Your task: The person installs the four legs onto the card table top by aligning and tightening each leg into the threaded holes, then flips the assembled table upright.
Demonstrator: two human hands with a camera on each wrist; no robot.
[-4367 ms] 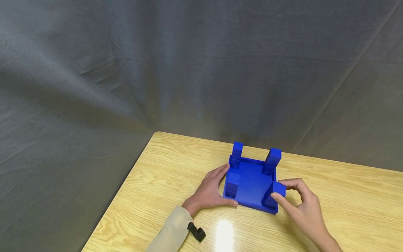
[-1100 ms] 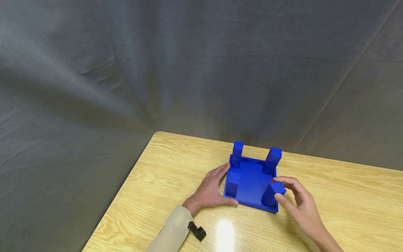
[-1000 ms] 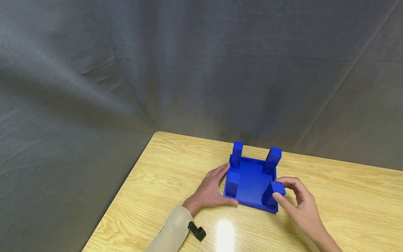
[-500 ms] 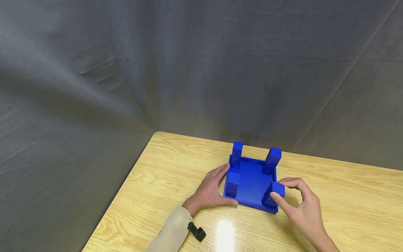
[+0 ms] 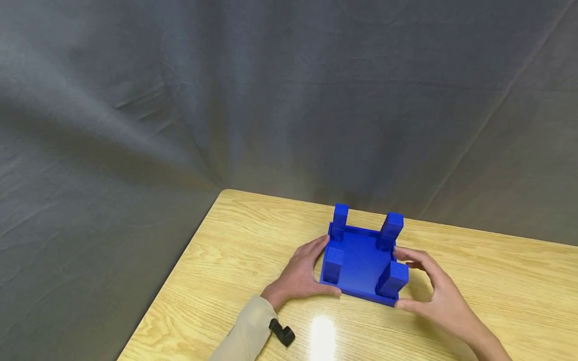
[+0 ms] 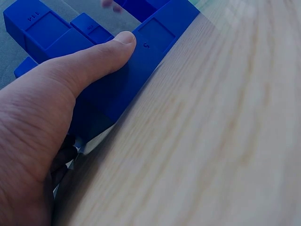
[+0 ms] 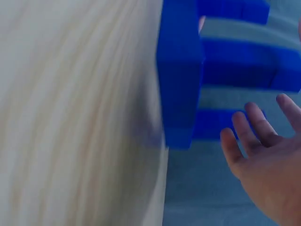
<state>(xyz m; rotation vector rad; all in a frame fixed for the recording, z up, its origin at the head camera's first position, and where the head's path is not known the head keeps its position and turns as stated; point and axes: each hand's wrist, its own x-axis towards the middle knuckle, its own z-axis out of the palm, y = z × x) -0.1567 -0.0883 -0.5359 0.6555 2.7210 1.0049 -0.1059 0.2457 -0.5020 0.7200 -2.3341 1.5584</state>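
A small blue table lies upside down on the wooden table in the head view. Its square tabletop (image 5: 363, 263) has a raised rim, and legs stand up at its corners. My left hand (image 5: 302, 273) grips the tabletop's left side; the thumb (image 6: 110, 54) presses the side wall in the left wrist view. At the right side is my right hand (image 5: 435, 296), thumb by the near right corner and fingertips by the rim, spread around the near right leg (image 5: 394, 280) without holding it. In the right wrist view its fingers (image 7: 254, 127) are extended and apart from the blue tabletop (image 7: 181, 80).
The wooden table (image 5: 235, 240) reaches back to a grey curtain (image 5: 289, 100), which also hangs along its left edge. A black clip-like piece (image 5: 282, 332) sits at the left sleeve's cuff. A bright light reflection shows on the wood near the front.
My right thumb and fingers pinched and turned the near right leg, then let it go. The hand has spread wider toward the tabletop's right side. The left hand has stayed put.
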